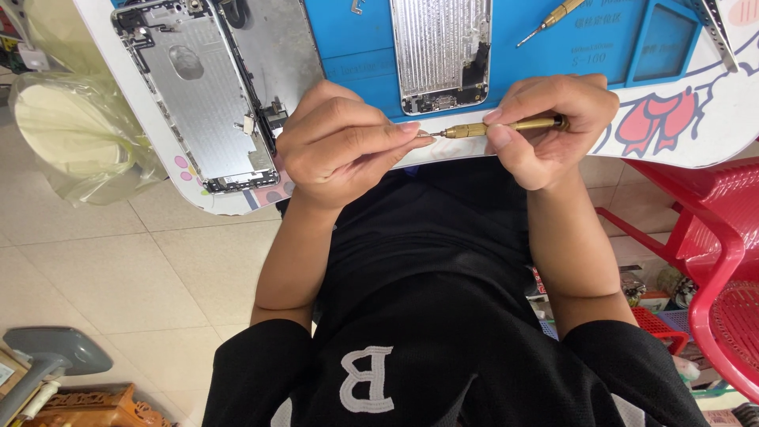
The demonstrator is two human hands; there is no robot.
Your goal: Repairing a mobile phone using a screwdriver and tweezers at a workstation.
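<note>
While pinching the tip of the brass screwdriver (506, 125) between thumb and forefinger of the left hand (340, 146), keep that pinch closed tight; whatever sits in it is too small to tell. Hold the shaft level with the right hand (553, 130), curled shut around the handle at 3 o'clock of the tip. Stay at the near table edge, with the silver phone housing (441, 51) on the blue mat (553, 55) at 12 o'clock and the opened phone (198, 95) at 10 o'clock. Probably best to turn slowly, without wobble.
</note>
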